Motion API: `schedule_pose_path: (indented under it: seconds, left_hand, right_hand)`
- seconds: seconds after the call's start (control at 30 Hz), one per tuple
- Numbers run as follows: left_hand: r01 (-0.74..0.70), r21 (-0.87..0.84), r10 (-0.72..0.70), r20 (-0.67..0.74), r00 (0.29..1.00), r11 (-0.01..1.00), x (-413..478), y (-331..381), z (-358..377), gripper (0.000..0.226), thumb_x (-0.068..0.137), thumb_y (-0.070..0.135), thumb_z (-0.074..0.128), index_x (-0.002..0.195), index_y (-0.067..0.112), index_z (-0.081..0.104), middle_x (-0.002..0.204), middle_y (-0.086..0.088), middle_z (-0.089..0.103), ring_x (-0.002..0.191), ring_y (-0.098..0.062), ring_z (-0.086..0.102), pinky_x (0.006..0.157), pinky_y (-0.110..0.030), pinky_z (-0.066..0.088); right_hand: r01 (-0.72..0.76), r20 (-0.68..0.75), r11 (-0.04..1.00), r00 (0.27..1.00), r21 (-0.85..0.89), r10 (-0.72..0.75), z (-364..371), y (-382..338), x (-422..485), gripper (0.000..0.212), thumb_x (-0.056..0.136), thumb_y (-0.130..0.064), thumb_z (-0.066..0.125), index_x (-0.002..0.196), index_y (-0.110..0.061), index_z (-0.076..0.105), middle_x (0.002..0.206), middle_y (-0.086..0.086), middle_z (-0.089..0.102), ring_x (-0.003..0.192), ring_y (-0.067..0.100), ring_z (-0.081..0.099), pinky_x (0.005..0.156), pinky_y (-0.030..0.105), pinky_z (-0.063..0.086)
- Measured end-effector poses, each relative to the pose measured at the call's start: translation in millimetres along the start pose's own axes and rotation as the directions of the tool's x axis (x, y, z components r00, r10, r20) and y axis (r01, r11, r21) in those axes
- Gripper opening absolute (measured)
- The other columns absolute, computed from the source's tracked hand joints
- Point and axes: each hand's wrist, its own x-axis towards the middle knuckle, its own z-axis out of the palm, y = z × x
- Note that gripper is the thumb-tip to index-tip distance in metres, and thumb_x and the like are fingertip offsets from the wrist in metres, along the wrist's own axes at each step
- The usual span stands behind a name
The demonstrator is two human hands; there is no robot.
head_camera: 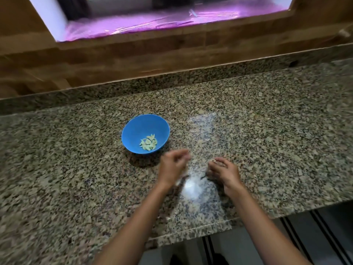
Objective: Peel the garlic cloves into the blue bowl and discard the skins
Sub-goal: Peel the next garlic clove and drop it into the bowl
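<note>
1. Looking down on a speckled granite counter (267, 131). Spotting a round blue plastic bowl (133, 129) upright on it, with a small heap of pale peeled garlic cloves (148, 143) in the bottom.
2. Picking out the left hand (172, 167) just below and right of that bowl, near the rim but not touching. Badly blurred, fingers curled, impossible to tell whether holding anything.
3. Moving to the right hand (222, 172), further right. Fingers curled inward, seemingly pinching a small pale scrap (214, 160) at the tips. Clove or skin, can't say.
4. Placing the bowl up and to the left of both hands, nearer the left one. Likely a short leftward hop away from the body for any peeled clove.
5. Judging the peeling well along, going by the heap.
</note>
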Motion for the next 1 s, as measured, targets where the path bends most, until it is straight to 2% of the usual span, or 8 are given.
schedule_pose_path:
  seconds: [0.03, 0.1, 0.2, 0.37, 0.6, 0.77, 0.9, 1.0]
  left_hand:
    - [0.064, -0.051, -0.059, 0.104, 0.993, 0.997, -8.8, -4.3, 11.6, 0.030, 0.082, 0.017, 0.071, 0.111, 0.009, 0.069, 0.105, 0.001, 0.070, 0.090, -0.007, 0.066, 0.084, -0.024, 0.055]
    - [0.095, -0.115, -0.075, 0.164, 0.984, 0.989, -17.8, -16.1, 22.5, 0.028, 0.078, 0.015, 0.075, 0.106, 0.010, 0.072, 0.096, 0.001, 0.073, 0.080, -0.004, 0.068, 0.078, -0.025, 0.057]
    - [0.070, -0.156, -0.045, 0.160, 0.986, 0.985, -20.0, -24.8, 19.0, 0.020, 0.076, 0.011, 0.075, 0.096, 0.012, 0.075, 0.087, 0.003, 0.074, 0.076, -0.002, 0.068, 0.072, -0.019, 0.054]
    - [0.050, -0.081, -0.039, 0.130, 0.991, 0.995, -20.6, -32.6, 12.9, 0.020, 0.078, 0.018, 0.075, 0.097, 0.013, 0.075, 0.086, 0.002, 0.074, 0.077, -0.005, 0.069, 0.071, -0.020, 0.056]
    - [0.196, -0.362, -0.153, 0.144, 0.978, 0.911, -22.3, -21.0, 18.0, 0.013, 0.079, 0.000, 0.071, 0.092, 0.003, 0.073, 0.075, -0.005, 0.072, 0.065, -0.010, 0.066, 0.061, -0.021, 0.053]
    - [0.259, -0.458, -0.237, 0.106, 0.966, 0.851, -29.1, -14.7, 30.2, 0.018, 0.079, -0.007, 0.066, 0.097, -0.008, 0.068, 0.068, 0.002, 0.072, 0.058, -0.005, 0.064, 0.055, -0.017, 0.051]
    - [0.167, -0.283, -0.200, -0.091, 0.976, 0.944, -38.3, -3.5, 50.4, 0.019, 0.085, 0.000, 0.064, 0.099, 0.012, 0.070, 0.079, 0.011, 0.069, 0.072, 0.001, 0.067, 0.066, -0.014, 0.053]
    - [0.120, -0.131, -0.137, -0.124, 0.983, 0.984, -36.3, -0.2, 52.5, 0.020, 0.086, 0.009, 0.066, 0.104, 0.015, 0.069, 0.083, 0.015, 0.066, 0.076, 0.001, 0.065, 0.068, -0.011, 0.053]
  right_hand:
    - [-0.012, 0.015, 0.999, 1.000, 0.037, 0.011, 8.6, 2.7, -4.9, 0.019, 0.079, 0.002, 0.068, 0.093, -0.008, 0.060, 0.067, 0.005, 0.067, 0.052, 0.012, 0.061, 0.048, 0.020, 0.052]
    - [0.001, 0.021, 0.998, 1.000, 0.070, -0.003, 23.3, 9.7, -13.4, 0.014, 0.079, 0.005, 0.066, 0.087, -0.005, 0.062, 0.065, 0.005, 0.067, 0.054, 0.012, 0.062, 0.050, 0.018, 0.053]
    - [0.064, 0.005, 0.997, 0.998, 0.039, -0.064, 34.0, 19.4, -20.3, 0.012, 0.077, 0.007, 0.066, 0.088, 0.001, 0.064, 0.071, 0.008, 0.067, 0.060, 0.014, 0.065, 0.053, 0.017, 0.053]
    - [0.118, 0.025, 0.992, 0.993, -0.039, -0.117, 35.4, 22.3, -22.3, 0.022, 0.074, 0.006, 0.069, 0.095, 0.004, 0.065, 0.082, 0.010, 0.069, 0.069, 0.013, 0.069, 0.062, 0.017, 0.055]
    - [0.226, -0.069, 0.964, 0.969, -0.139, -0.238, 33.1, 25.8, -20.0, 0.024, 0.072, 0.003, 0.072, 0.096, -0.002, 0.069, 0.093, 0.012, 0.071, 0.084, 0.021, 0.069, 0.077, 0.029, 0.057]
    - [0.259, -0.070, 0.948, 0.959, -0.185, -0.276, 26.5, 24.6, -19.0, 0.021, 0.071, -0.001, 0.075, 0.084, -0.016, 0.070, 0.091, 0.006, 0.071, 0.082, 0.017, 0.069, 0.075, 0.028, 0.058]
    - [0.254, -0.096, 0.961, 0.959, -0.109, -0.265, 27.8, 23.6, -16.7, 0.021, 0.075, 0.003, 0.071, 0.088, -0.012, 0.068, 0.081, 0.003, 0.069, 0.080, 0.021, 0.068, 0.072, 0.026, 0.058]
    - [0.181, -0.004, 0.974, 0.983, -0.137, -0.183, 24.0, 20.1, -10.7, 0.019, 0.082, -0.001, 0.066, 0.097, -0.012, 0.064, 0.082, 0.003, 0.068, 0.076, 0.016, 0.068, 0.064, 0.019, 0.056]
